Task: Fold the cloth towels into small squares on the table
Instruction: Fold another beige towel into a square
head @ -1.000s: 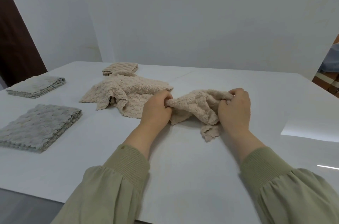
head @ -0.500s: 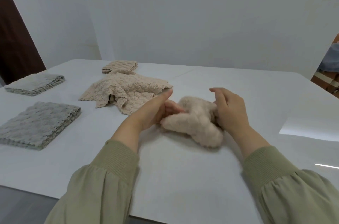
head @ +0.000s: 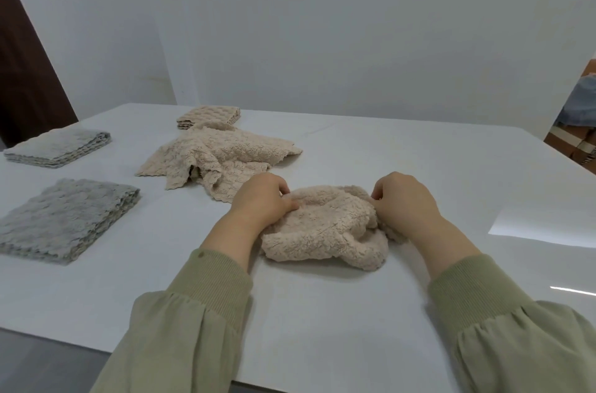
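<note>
Gripping a bunched beige towel at its left and right sides, the left hand and the right hand sit apart from each other, one at each end of the cloth; the fingers of both hands are curled into the fleecy fabric and pinch it, and the left thumb lies along the towel's upper edge; the towel rests on the white table just in front of the person, rumpled and not squared off, its near edge rolled into a soft hump; green sleeves with ribbed cuffs cover both forearms; beyond the left hand, almost touching it, a loose heap of beige towels lies spread and creased; behind that heap, touching its far edge, sits a small folded beige square; well to the left lie two folded grey stacks, the nearer grey stack close to the table's front edge and the farther grey stack toward the back corner; a plain white wall rises behind the table.
</note>
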A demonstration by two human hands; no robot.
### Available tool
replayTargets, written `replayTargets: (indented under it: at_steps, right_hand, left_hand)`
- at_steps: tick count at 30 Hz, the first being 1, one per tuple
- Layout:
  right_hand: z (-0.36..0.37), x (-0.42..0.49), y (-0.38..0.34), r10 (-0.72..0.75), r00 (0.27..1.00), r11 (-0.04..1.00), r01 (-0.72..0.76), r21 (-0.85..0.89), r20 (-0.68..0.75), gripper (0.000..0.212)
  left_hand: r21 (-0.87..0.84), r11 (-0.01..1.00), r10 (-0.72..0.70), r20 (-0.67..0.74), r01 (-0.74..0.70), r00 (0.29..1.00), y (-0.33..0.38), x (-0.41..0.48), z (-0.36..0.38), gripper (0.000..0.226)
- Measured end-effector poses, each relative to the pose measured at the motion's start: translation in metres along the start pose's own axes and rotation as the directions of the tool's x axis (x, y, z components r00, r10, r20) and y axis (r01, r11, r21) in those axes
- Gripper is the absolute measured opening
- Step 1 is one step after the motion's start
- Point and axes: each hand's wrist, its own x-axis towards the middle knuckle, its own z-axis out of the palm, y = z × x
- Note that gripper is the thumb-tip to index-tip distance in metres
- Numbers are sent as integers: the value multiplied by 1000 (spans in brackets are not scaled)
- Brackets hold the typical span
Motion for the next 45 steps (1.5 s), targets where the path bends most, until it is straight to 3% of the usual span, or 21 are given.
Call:
replayTargets:
  at_steps: [2,4,6,8,12,16,19,21,23,25,27,29,32,35,38,43,45]
  right_hand:
    - [-2,-1,-3,6,992,1000,-8,-18,-128,13]
    - [-3,0,-3,2,978,1000,-6,-19,-209,14]
    - [-3,0,-4,6,981,1000,-11,-25,-192,17]
    - [-2,0,-3,32,996,998,-37,-56,-86,28]
    - [0,1,-3,76,997,995,-75,-68,22,17]
    - [1,3,-4,89,987,989,-103,-102,-137,11]
    - [-5,0,-5,88,943,996,-91,5,-322,16]
    - [-10,-3,-7,136,873,984,-66,163,-468,19]
    - [-9,-4,-9,181,841,931,20,363,-510,21]
    - [-1,-2,-9,146,918,894,37,446,-368,52]
    - [10,0,-8,91,966,936,0,353,-241,71]
    - [14,-1,-9,66,975,963,-7,268,-211,69]
    - [18,-2,-15,-54,982,987,80,141,-183,61]
    - [25,-5,-20,-136,989,991,136,6,58,58]
    - [31,-8,-17,-128,957,986,150,-68,262,65]
    - [29,-6,-15,-122,953,987,145,-64,279,64]
    - [30,-6,-15,-118,956,990,136,-47,268,61]
  left_hand:
    - [-29,998,50,-104,-53,993,6,-2,0,8]
    - [-50,994,88,-212,-101,973,9,-2,3,10]
    - [-66,989,109,-297,-134,949,11,-3,5,14]
    - [-71,987,111,-361,-146,926,11,-4,5,16]
    - [-59,993,71,-388,-102,919,14,-5,4,17]
    - [-75,994,49,-372,-82,927,18,-7,5,17]
    - [-130,987,30,-409,-91,912,21,-8,6,20]
    - [-207,970,15,-463,-124,886,23,-8,5,28]
    - [-316,931,60,-361,-182,931,25,-7,5,51]
    - [-376,897,175,-179,-232,968,26,-7,10,75]
    - [-295,914,242,-149,-277,959,23,-4,17,73]
    - [-235,933,233,-187,-274,954,19,-1,19,58]
    - [-137,966,201,-126,-217,971,13,5,23,48]
    - [-67,983,173,13,-172,985,12,4,27,49]
    - [-133,973,193,20,-189,981,15,1,24,46]
    - [-216,935,268,-91,-282,959,19,-10,7,8]
    - [-230,916,305,-127,-327,944,20,-16,3,17]
